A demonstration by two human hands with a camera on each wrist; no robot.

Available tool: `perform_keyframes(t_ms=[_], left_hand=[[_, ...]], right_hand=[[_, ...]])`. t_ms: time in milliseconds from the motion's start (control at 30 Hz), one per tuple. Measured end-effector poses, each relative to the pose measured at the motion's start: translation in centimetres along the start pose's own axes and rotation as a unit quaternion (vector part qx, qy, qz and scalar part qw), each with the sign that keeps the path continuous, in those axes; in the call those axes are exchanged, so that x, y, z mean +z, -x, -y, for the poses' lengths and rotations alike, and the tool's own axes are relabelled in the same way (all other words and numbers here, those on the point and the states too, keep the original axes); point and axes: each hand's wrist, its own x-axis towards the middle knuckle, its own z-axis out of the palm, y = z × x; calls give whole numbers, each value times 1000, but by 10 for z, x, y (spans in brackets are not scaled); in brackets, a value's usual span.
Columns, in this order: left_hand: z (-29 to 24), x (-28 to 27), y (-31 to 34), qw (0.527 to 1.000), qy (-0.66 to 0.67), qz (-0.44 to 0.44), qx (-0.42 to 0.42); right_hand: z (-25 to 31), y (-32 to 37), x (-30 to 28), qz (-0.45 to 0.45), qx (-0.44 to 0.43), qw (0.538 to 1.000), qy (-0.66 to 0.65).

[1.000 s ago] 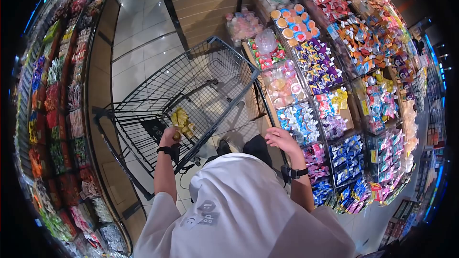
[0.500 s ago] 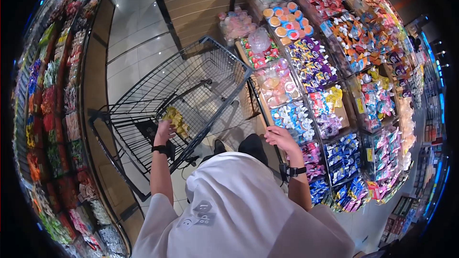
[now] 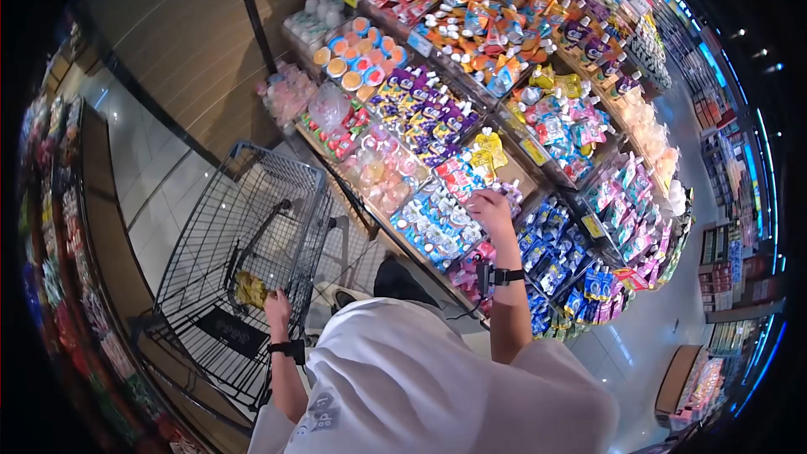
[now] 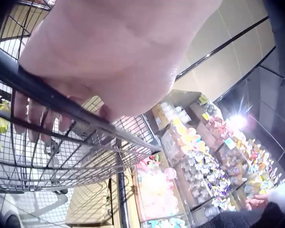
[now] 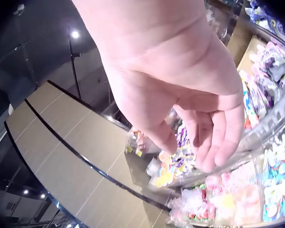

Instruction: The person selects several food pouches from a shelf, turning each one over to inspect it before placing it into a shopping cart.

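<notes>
My left hand [image 3: 277, 309] is at the side rim of a black wire shopping cart [image 3: 282, 170]. In the left wrist view its fingers [image 4: 35, 114] hang loosely down past the cart's rim, with nothing held. Yellow pouches [image 3: 250, 288] lie in the cart, just beyond those fingertips. My right hand [image 3: 492, 208] hovers over the display bins with loosely bent fingers and an empty palm. Below it are purple-and-white pouches [image 3: 507, 191], red-and-blue pouches [image 3: 461, 176] and a few yellow pouches [image 3: 487, 151] in one bin.
Blue-and-white pouches [image 3: 437, 223], dark blue pouches [image 3: 546, 240] and round jelly cups [image 3: 360, 55] fill neighbouring bins. Clear dividers separate the bins. A wooden panel [image 3: 185, 42] stands behind the cart, and another candy shelf [image 3: 109, 202] runs along the left.
The head view has turned to the right. My left hand has drawn back from above the yellow pouches to the cart's rim. My right hand has reached out over the bins.
</notes>
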Motion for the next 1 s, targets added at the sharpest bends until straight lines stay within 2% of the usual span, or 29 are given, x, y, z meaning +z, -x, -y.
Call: perform_keyframes(t_ms=[33, 67, 100, 167, 233, 300, 367, 433, 500, 567, 633, 700, 767, 800, 900, 967, 1000], left_hand=[[-2, 0, -1, 1000, -3, -2, 4], [-1, 1, -6, 997, 58, 15, -53], [-3, 0, -8, 986, 118, 30, -109], [-1, 6, -14, 980, 159, 15, -119], [19, 20, -24, 989, 135, -37, -51], [11, 20, -22, 985, 161, -28, -53], [-1, 24, -17, 992, 57, -68, -88], [-35, 18, -1, 991, 35, -56, -114], [-62, 15, 17, 988, -35, -90, -122], [-57, 23, 15, 991, -22, -86, -103], [-58, 29, 13, 988, -26, -99, -117], [-67, 25, 11, 987, -41, -88, -125], [-75, 22, 7, 988, -35, -53, -141], [-60, 27, -6, 992, 0, -36, -121], [-38, 42, -32, 994, 41, -68, -75], [-33, 40, -43, 994, 50, -66, -67], [-34, 40, -46, 994, 64, -62, -61]], right_hand=[[-2, -14, -11, -39, -12, 999, 20], [-24, -41, -26, -83, -30, 991, 98], [-25, -50, -31, -154, -91, 960, 216], [-21, -67, -41, -174, -159, 918, 318], [-17, -82, -43, -163, -134, 912, 351], [-21, -99, -47, -149, -110, 903, 388], [-33, -117, -47, -145, -111, 869, 459], [-40, -129, -46, -156, -124, 860, 470], [-32, -131, -42, -145, -61, 875, 457], [-41, -139, -39, -147, -44, 878, 454], [-59, -150, -40, -161, -73, 856, 486], [-60, -152, -39, -174, -59, 865, 468], [-60, -152, -43, -142, -8, 901, 411], [-68, -155, -42, -174, -40, 904, 389], [-68, -159, -47, -142, -62, 915, 373], [-64, -156, -43, -147, -55, 914, 373], [-62, -154, -42, -161, -86, 906, 382]])
